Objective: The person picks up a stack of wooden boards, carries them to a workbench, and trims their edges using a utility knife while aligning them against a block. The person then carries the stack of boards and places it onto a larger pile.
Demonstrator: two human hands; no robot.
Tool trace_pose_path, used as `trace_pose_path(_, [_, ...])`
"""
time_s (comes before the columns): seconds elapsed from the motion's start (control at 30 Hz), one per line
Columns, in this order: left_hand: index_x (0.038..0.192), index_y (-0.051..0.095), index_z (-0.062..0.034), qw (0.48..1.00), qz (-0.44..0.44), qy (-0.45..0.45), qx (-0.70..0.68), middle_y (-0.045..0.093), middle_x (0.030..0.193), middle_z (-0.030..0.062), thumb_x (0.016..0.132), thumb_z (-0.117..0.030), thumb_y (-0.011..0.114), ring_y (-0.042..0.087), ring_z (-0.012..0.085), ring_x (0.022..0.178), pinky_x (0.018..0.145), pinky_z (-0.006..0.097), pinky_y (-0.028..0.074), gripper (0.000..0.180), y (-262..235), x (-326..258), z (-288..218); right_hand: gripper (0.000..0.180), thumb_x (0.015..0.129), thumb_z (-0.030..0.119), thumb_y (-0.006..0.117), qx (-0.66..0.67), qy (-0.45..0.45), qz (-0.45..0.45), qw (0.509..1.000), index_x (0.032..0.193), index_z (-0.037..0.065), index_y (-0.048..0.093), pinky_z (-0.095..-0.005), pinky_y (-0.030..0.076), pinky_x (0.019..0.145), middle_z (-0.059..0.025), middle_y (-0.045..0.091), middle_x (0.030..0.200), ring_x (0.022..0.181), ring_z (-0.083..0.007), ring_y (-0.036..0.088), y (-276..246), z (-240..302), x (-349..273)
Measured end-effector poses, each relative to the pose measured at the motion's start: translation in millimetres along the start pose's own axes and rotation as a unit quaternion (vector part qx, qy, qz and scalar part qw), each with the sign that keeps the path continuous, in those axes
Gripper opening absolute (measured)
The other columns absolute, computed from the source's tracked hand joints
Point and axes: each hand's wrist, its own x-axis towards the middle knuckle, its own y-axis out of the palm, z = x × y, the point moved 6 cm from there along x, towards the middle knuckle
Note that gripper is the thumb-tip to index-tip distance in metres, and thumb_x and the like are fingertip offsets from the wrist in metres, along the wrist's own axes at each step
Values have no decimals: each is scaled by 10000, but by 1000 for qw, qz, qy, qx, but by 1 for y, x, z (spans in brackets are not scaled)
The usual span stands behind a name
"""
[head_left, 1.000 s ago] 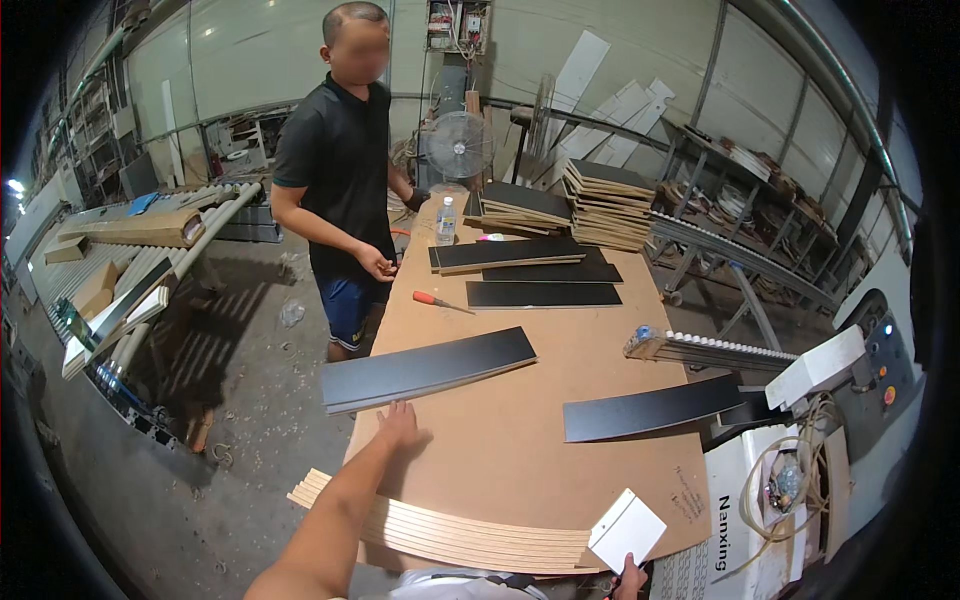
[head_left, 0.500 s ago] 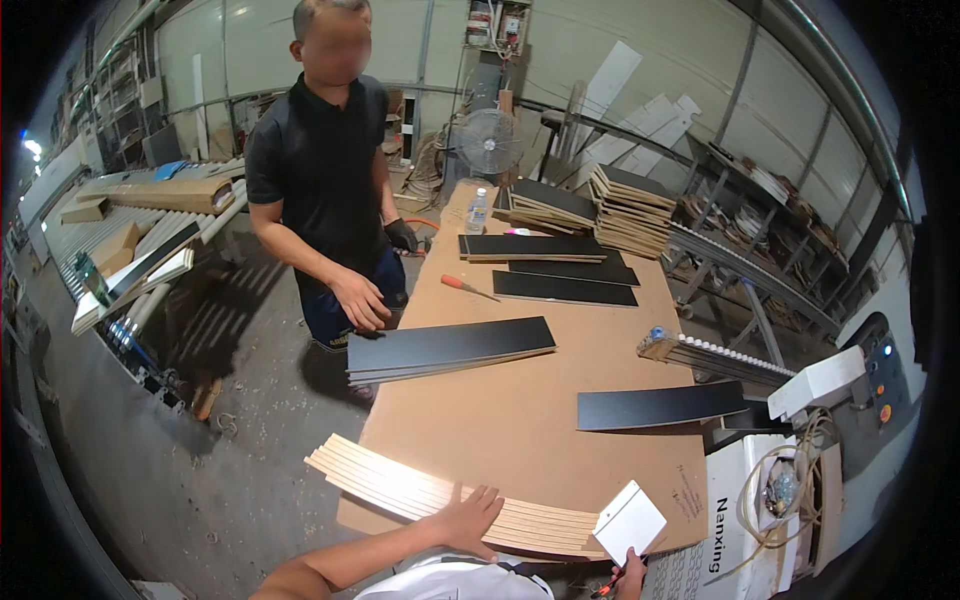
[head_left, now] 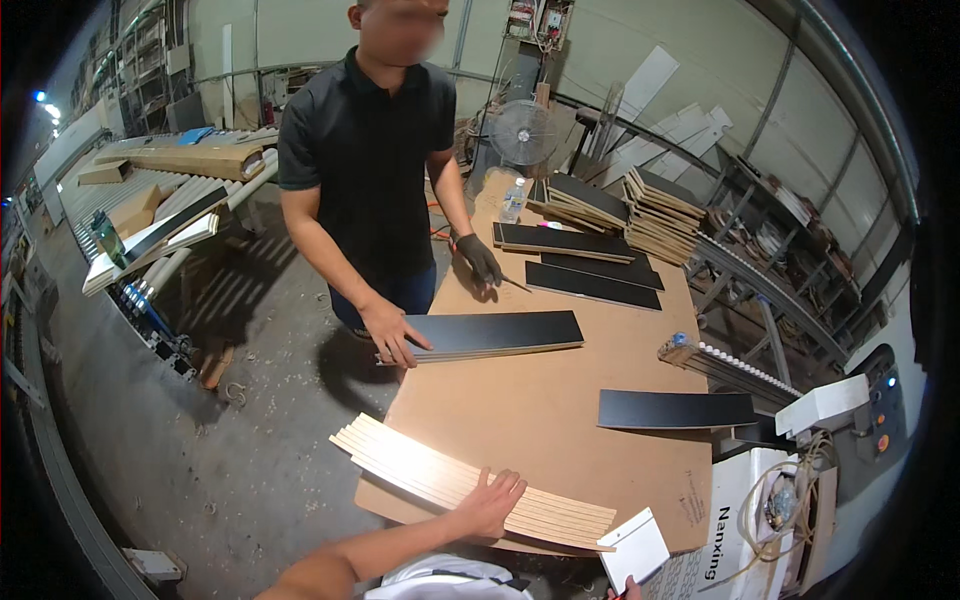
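Note:
A row of pale wooden strips, set side by side, lies along the table's near edge. My left hand rests on them with its fingers spread, touching the top. At the right end of the strips, my right hand grips the lower edge of a white square panel. A bit of red shows by its fingers, too small to name. The panel's upper left side meets or overlaps the strip ends; contact is hard to tell.
Across the brown-topped table, a co-worker's bare hand touches stacked black boards; their gloved hand is at a thin pointed tool. More black boards lie right. A bottle stands far back, near piled boards.
The co-worker has leaned in: the bare hand has come onto the stacked black boards and the gloved one to the pointed tool. My view has shifted; my left hand stays on the strips.

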Motion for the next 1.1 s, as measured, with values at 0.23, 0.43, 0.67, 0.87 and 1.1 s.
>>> trace_pose_path(0.23, [1293, 434, 30, 1000, 1, 29, 7, 510, 1153, 157, 598, -289, 709, 490, 290, 1151, 997, 551, 317, 812, 7, 0, 1, 227, 924, 303, 631, 60, -51, 2, 997, 1034, 107, 602, -344, 471, 595, -30, 581, 815, 711, -189, 556, 29, 0, -51])
trace_pose_path(0.43, [1282, 439, 24, 1000, 17, 20, -17, 520, 1169, 162, 613, -321, 713, 496, 302, 1159, 1004, 557, 307, 801, 3, 4, -3, 331, 924, 345, 622, 104, -71, -26, 992, 1056, 56, 530, -366, 431, 385, -116, 592, 753, 508, -265, 596, -1, -37, 47])
trace_pose_path(0.67, [1270, 451, 21, 999, 24, 23, -36, 524, 1232, 201, 675, -347, 696, 482, 347, 1207, 1050, 591, 274, 741, 7, 1, -2, 373, 931, 340, 619, 166, -58, -18, 984, 1138, 53, 501, -366, 462, 399, -138, 608, 836, 577, -303, 640, 21, -55, 34])
trace_pose_path(0.87, [1316, 408, 6, 996, 77, 14, -34, 490, 1282, 211, 585, -368, 814, 437, 349, 1255, 1069, 540, 246, 916, -6, -5, -8, 322, 947, 267, 596, 178, -85, -6, 980, 1138, 37, 476, -356, 478, 394, -148, 635, 809, 570, -278, 648, 9, -70, 20])
trace_pose_path(1.1, [1305, 408, -8, 996, 84, 28, 19, 493, 1277, 206, 581, -333, 782, 440, 357, 1251, 1063, 562, 247, 877, 6, -17, -9, 279, 924, 187, 603, 219, -150, 6, 964, 1096, 16, 466, -337, 478, 394, -154, 629, 820, 577, -268, 648, -20, -80, -31])
